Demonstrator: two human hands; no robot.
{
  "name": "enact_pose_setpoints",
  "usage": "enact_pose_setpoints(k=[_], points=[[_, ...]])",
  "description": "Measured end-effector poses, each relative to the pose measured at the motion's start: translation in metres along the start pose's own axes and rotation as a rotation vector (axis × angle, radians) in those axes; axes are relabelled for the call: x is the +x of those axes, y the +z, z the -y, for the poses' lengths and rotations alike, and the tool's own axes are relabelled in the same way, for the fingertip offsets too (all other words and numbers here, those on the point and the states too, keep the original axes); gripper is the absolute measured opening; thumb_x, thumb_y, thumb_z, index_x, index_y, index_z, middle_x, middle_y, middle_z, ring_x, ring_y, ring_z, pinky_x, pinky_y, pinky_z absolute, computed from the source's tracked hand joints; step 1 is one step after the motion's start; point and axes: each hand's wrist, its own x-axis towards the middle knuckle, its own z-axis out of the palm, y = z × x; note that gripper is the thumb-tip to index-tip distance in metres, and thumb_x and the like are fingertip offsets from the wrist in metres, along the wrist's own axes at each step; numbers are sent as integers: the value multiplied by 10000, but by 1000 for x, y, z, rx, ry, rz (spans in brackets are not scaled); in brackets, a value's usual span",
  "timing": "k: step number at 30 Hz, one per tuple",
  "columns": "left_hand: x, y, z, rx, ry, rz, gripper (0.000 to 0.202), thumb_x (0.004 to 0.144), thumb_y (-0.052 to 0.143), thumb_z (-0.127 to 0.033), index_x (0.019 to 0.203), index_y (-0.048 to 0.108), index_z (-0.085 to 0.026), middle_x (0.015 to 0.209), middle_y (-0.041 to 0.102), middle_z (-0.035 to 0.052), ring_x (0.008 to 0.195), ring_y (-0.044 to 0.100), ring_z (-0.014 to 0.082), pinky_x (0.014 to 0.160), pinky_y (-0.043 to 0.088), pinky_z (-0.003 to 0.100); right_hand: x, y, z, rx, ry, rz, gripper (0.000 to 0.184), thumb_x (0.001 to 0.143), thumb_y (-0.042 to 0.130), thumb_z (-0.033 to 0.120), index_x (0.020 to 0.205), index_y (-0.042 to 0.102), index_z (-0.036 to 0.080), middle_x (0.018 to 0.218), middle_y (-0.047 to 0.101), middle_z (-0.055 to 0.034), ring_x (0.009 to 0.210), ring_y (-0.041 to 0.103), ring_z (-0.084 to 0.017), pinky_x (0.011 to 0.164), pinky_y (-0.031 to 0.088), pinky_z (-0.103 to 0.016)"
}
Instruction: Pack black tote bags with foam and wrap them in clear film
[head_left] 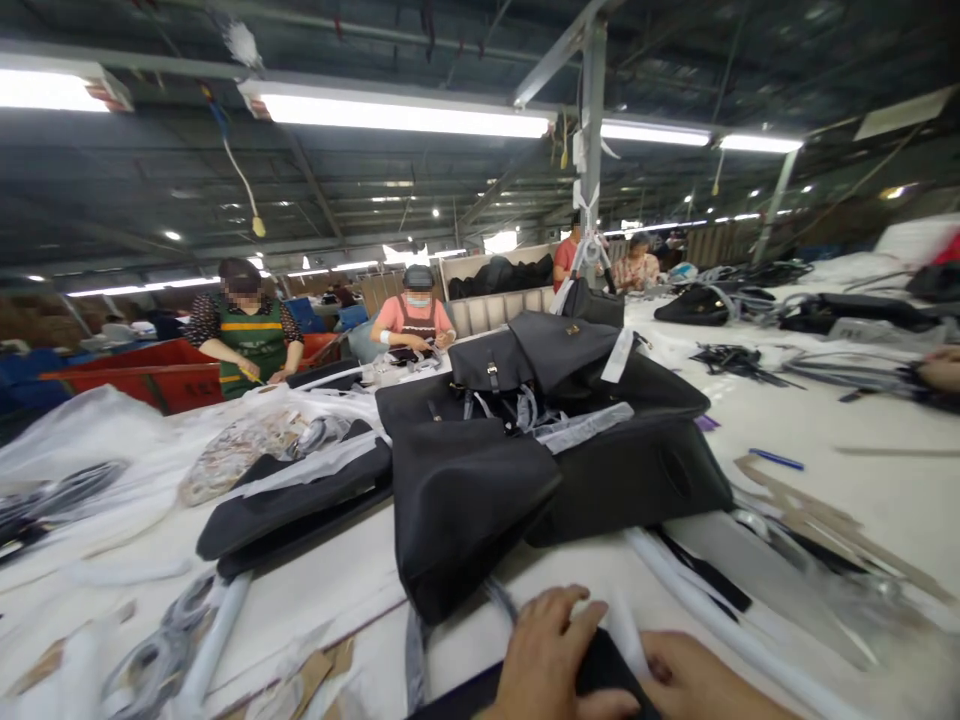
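At the bottom of the head view, my left hand (546,650) curls over the edge of a black bag (465,690), its thumb on the near side and its fingers on the far side. Most of that bag lies below the frame. Close beside it, my right hand (697,680) is closed, with a pale strip (628,632) at its fingertips that looks gripped. Just beyond my hands lies a pile of black handbags (472,490), some with plastic-wrapped handles.
Another black bag (300,500) lies left of the pile. Wrapped grey handles (161,640) and a blue pen (776,459) rest on the white table (315,610). Co-workers (251,335) stand across it. Part of another person's hand (941,370) shows at the right edge.
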Motion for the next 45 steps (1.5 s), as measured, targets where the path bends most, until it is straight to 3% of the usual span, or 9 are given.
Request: enact_pose_setpoints(k=[6, 12, 17, 20, 22, 25, 28, 32, 45], points=[[-5, -40, -22, -40, 150, 213, 356, 958, 508, -458, 1235, 601, -255, 1104, 701, 52, 982, 659, 208, 867, 525, 322, -5, -15, 5, -18, 117, 69, 315, 665, 681, 465, 712, 612, 161, 596, 544, 22, 525, 463, -107, 443, 326, -193], [-39, -53, -32, -41, 132, 414, 599, 934, 513, -526, 1462, 388, -272, 1520, 440, 64, 1390, 421, 250, 1161, 325, 496, -12, -18, 3, 57, 133, 31, 337, 711, 671, 498, 718, 614, 166, 536, 515, 33, 493, 482, -111, 432, 360, -199], [-65, -37, -35, 91, 92, 334, 632, 957, 440, -551, 1511, 296, -285, 1585, 317, 42, 1458, 300, 229, 1202, 229, 529, -24, -29, 10, 129, 82, 22, 398, 776, 620, 522, 921, 649, 153, 651, 618, -4, 587, 592, -145, 551, 484, -245], [-71, -33, -40, 163, 117, 314, 643, 953, 449, -551, 1523, 263, -319, 1601, 275, 26, 1467, 277, 244, 1200, 220, 549, -55, -38, 19, 57, -56, -202, 392, 830, 589, 470, 1101, 628, 190, 817, 685, -29, 694, 657, -157, 657, 521, -265], [-73, -33, -44, 200, 129, 303, 644, 952, 458, -543, 1525, 255, -333, 1605, 261, 23, 1468, 273, 261, 1193, 221, 568, -83, -35, 18, 18, -86, -293, 319, 873, 550, 484, 970, 654, 199, 743, 675, -15, 627, 648, -143, 605, 507, -249], [-74, -33, -47, 238, 133, 281, 634, 954, 459, -530, 1523, 268, -329, 1603, 268, 29, 1464, 280, 275, 1188, 225, 577, -122, -15, 0, 213, 151, -105, 460, 883, 506, 598, 728, 609, 177, 556, 600, 6, 423, 553, -118, 416, 428, -228], [-74, -32, -46, 269, 138, 273, 626, 957, 459, -519, 1523, 268, -328, 1603, 269, 25, 1465, 280, 269, 1187, 232, 573, -138, 10, -25, 555, 316, -75, 476, 826, 613, 621, 850, 657, 148, 751, 702, -52, 526, 623, -122, 489, 509, -235], [-74, -31, -45, 301, 144, 263, 616, 967, 439, -512, 1526, 258, -325, 1606, 255, 21, 1471, 266, 260, 1188, 232, 574, -132, 26, -38, 1015, 204, -251, 448, 797, 731, 517, 1080, 666, 176, 1226, 666, -107, 951, 687, -171, 869, 551, -289], [-76, -30, -47, 308, 132, 260, 619, 961, 449, -517, 1523, 266, -332, 1601, 275, 25, 1470, 268, 264, 1188, 226, 571, -101, 14, -36, 753, 2, -660, 418, 754, 741, 507, 983, 718, 158, 944, 770, -91, 927, 718, -246, 908, 557, -389]])
